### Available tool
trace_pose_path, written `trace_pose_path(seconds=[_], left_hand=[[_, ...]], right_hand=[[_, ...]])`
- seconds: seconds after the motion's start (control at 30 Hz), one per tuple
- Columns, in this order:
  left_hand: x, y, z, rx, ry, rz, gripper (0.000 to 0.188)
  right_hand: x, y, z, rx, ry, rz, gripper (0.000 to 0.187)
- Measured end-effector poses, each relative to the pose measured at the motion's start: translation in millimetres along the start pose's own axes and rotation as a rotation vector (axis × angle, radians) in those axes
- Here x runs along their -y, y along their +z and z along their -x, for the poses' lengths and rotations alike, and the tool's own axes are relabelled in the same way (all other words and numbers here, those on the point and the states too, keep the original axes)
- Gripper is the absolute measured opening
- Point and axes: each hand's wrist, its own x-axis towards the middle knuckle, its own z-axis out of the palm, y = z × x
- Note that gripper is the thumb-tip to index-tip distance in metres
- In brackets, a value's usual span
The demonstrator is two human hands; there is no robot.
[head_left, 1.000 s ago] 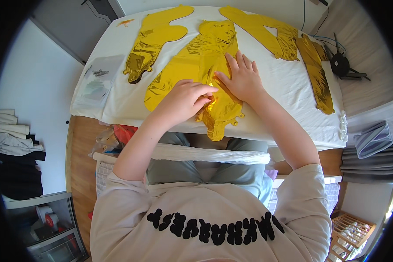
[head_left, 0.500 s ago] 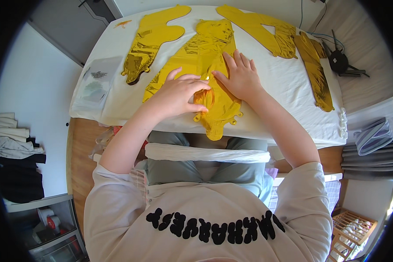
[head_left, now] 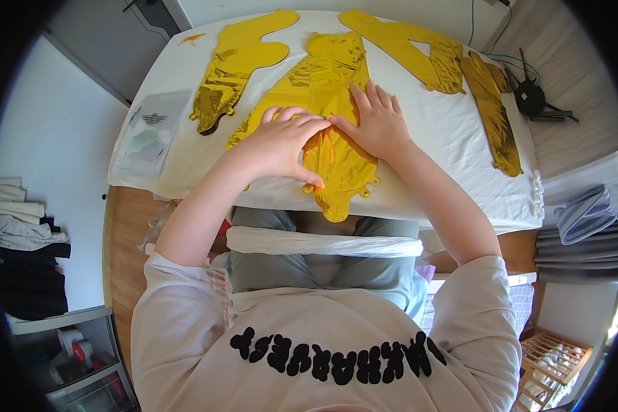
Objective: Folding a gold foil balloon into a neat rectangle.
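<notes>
Well, the gold foil balloon [head_left: 351, 167] lies at the near edge of the white-covered table [head_left: 453, 147]; the right hand [head_left: 380, 123] rests flat, the left hand [head_left: 280, 143] arches, fingers and thumb parted. Light, even pressure probably limits creasing.

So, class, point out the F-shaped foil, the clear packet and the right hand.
F-shaped foil [head_left: 231, 63]: head view, stem.
Clear packet [head_left: 151, 130]: head view, middle.
Right hand [head_left: 382, 130]: head view, back.

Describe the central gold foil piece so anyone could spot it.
Look at the white-covered table, middle of the near edge. A gold foil piece lies there, narrow tab toward the person. It alone lies under the left hand and right hand.
</notes>
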Motion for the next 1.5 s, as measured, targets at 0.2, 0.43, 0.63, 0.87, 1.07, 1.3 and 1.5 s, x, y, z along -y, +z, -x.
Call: trace_pose_path(seconds=[0.2, 0.43, 0.63, 0.87, 1.07, 1.3, 1.5], left_hand=[[-1.3, -4.6, -4.1, 0.071, 0.001, -0.029, 0.110], [7.1, 5.0, 0.0, 0.037, 0.012, 0.047, 0.108], [3.3, 5.2, 0.0, 0.034, -0.014, 0.047, 0.106], [-2.6, -4.5, -1.8, 0.105, -0.047, 0.049, 0.110], [-3.7, -5.9, -1.8, 0.123, -0.049, 0.059, 0.111], [-0.6, -1.2, -1.1, 0.104, -0.044, 0.072, 0.113], [-2.2, -2.5, -1.4, 0.094, -0.052, 0.103, 0.119]], right_hand=[[-2.7, -2.8, 1.1, 0.011, -0.004, -0.024, 0.098], [1.5, -12.0, 1.0, 0.062, -0.025, -0.018, 0.122], [-0.5, -15.6, -0.2, 0.092, -0.018, -0.058, 0.131], [3.8, -19.6, 2.4, 0.081, 0.014, -0.084, 0.132], [2.7, -22.8, 2.2, 0.050, -0.081, -0.065, 0.127], [6.3, -18.9, 2.1, 0.138, -0.096, -0.061, 0.123], [5.8, -17.9, 2.1, 0.160, -0.109, -0.033, 0.121]])
